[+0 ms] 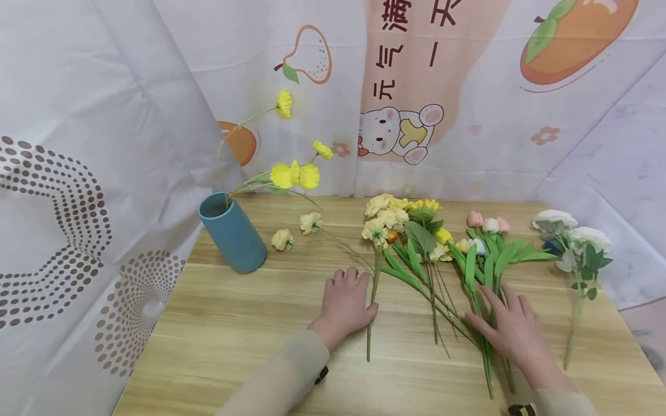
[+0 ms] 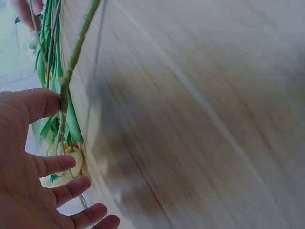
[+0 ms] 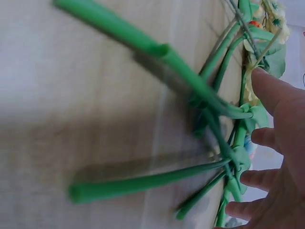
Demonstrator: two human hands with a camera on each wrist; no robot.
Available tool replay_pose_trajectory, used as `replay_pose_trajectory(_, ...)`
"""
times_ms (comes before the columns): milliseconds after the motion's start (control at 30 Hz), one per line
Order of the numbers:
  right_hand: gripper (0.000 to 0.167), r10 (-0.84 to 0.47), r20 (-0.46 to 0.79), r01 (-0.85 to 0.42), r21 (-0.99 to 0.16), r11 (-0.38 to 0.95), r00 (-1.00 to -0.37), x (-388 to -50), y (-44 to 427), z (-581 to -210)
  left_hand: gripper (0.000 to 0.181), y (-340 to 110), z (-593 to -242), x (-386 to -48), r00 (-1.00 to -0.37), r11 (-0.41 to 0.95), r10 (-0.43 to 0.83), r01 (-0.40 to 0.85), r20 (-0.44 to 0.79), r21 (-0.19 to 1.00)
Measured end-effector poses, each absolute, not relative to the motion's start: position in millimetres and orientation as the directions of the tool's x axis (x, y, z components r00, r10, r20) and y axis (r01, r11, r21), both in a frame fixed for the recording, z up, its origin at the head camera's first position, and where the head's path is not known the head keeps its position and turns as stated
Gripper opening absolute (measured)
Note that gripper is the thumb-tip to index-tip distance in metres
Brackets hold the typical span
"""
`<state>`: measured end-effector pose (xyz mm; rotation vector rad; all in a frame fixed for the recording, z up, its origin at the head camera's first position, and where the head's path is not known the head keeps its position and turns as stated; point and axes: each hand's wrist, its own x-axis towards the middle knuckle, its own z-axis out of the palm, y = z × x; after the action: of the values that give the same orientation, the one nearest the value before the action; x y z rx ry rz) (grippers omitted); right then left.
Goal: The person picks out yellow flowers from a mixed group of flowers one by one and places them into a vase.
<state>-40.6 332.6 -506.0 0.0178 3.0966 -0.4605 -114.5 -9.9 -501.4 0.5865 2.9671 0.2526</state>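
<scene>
My left hand (image 1: 346, 303) is beside the stem of a cream artificial flower spray (image 1: 373, 286) on the wooden table. Its fingers are spread; in the left wrist view the thumb (image 2: 45, 104) appears against or very near the stem (image 2: 76, 52). Above the stems of the artificial tulips (image 1: 489, 257) hovers my right hand (image 1: 512, 329), fingers loosely extended. In the right wrist view green tulip stems (image 3: 143, 183) lie below that hand (image 3: 286, 143), with no finger wrapped around them. Pink, white and yellow heads top the tulips.
A blue vase (image 1: 234, 237) at the left holds long yellow-flowered stems (image 1: 295, 174), with cream blooms (image 1: 311, 223) drooping from the long stems nearby. Between my hands lie more yellow flowers (image 1: 422, 214). A white flower stem (image 1: 574, 318) lies at the right. Printed cloth (image 1: 333, 115) hangs behind.
</scene>
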Motion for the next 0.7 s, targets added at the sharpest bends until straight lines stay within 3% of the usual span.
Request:
replay_pose_trajectory(300, 0.085, 0.039, -0.166, 0.087, -0.297, 0.951, -0.985, -33, 343, -513, 0.054, -30, -493, -116, -0.928, 0.922, 0.348, 0.315, -0.13, 0.224)
replay_pose_trajectory(700, 0.086, 0.031, -0.191, 0.085, -0.278, 0.957, -0.981, -32, 345, -514, 0.051, -51, -492, -132, -0.945, 0.942, 0.275, 0.228, -0.176, 0.247)
